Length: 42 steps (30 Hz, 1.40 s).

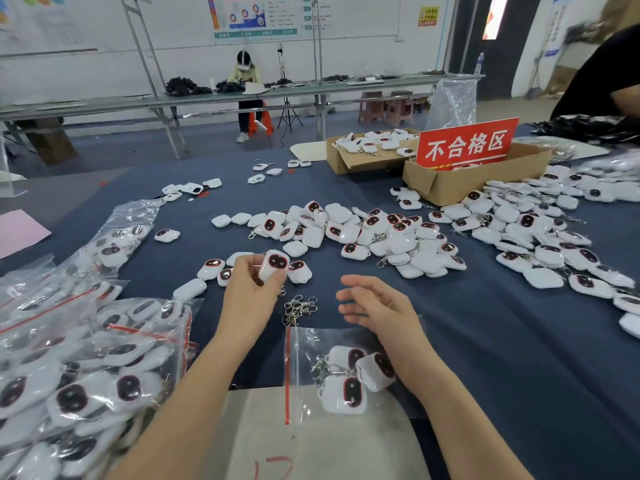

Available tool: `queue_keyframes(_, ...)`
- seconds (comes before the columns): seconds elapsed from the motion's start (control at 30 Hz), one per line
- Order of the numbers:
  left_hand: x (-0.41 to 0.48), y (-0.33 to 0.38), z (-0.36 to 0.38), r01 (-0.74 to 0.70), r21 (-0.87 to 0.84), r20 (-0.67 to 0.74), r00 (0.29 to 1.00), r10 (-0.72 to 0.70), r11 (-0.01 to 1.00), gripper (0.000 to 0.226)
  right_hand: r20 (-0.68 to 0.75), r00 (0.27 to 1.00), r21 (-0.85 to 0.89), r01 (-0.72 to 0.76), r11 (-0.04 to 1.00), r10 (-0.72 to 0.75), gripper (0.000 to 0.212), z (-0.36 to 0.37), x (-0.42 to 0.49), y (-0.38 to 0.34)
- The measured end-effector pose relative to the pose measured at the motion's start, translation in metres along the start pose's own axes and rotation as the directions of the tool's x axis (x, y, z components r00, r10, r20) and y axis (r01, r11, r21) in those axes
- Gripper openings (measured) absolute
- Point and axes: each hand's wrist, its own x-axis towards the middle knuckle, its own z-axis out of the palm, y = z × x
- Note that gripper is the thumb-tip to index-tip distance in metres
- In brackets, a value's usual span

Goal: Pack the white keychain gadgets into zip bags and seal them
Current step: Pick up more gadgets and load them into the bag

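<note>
Your left hand (252, 289) pinches a white gadget (273, 265) above the table (485, 341); your right hand (374, 306) hovers relaxed, holding nothing, over a zip bag (304, 358).

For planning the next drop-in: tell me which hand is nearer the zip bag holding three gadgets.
Right. The right hand hovers just past the far edge of the zip bag; the left hand is farther up-left, gripping a gadget.

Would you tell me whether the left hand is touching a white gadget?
Touching. The head view shows the left hand pinching a white gadget between thumb and fingers.
</note>
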Motion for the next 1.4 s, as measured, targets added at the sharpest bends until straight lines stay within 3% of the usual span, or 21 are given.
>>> queue_keyframes(0.13, -0.036, 0.008, 0.005, 0.014, -0.267, 0.175, 0.984, 0.034, 0.964, 0.026, 0.053, 0.997, -0.169, 0.059, 0.984, -0.05, 0.024, 0.006, 0.0, 0.002)
queue_keyframes(0.3, -0.054, 0.008, 0.016, 0.057, -0.27, 0.351, 0.935, 0.043, 0.961, 0.025, 0.101, 0.989, -0.226, 0.128, 0.966, -0.107, 0.024, 0.007, 0.001, 0.004)
queue_keyframes(0.47, -0.052, 0.005, 0.017, 0.035, -0.286, 0.36, 0.93, 0.073, 0.957, 0.015, 0.135, 0.981, -0.163, 0.16, 0.974, -0.139, 0.032, 0.006, 0.002, 0.004)
queue_keyframes(0.6, -0.05, 0.002, 0.017, -0.065, -0.241, 0.361, 0.92, 0.151, 0.968, 0.019, 0.154, 0.976, -0.138, 0.173, 0.975, -0.152, 0.037, 0.006, 0.003, 0.003)
queue_keyframes(0.8, -0.05, -0.002, 0.018, -0.042, -0.248, 0.374, 0.917, 0.136, 0.968, 0.015, 0.137, 0.983, -0.161, 0.141, 0.977, -0.119, 0.028, 0.004, 0.003, 0.007)
queue_keyframes(1.4, -0.05, 0.0, 0.017, -0.037, -0.219, 0.394, 0.911, 0.123, 0.975, 0.012, 0.121, 0.988, -0.175, 0.121, 0.977, -0.101, 0.032, 0.006, 0.001, 0.004)
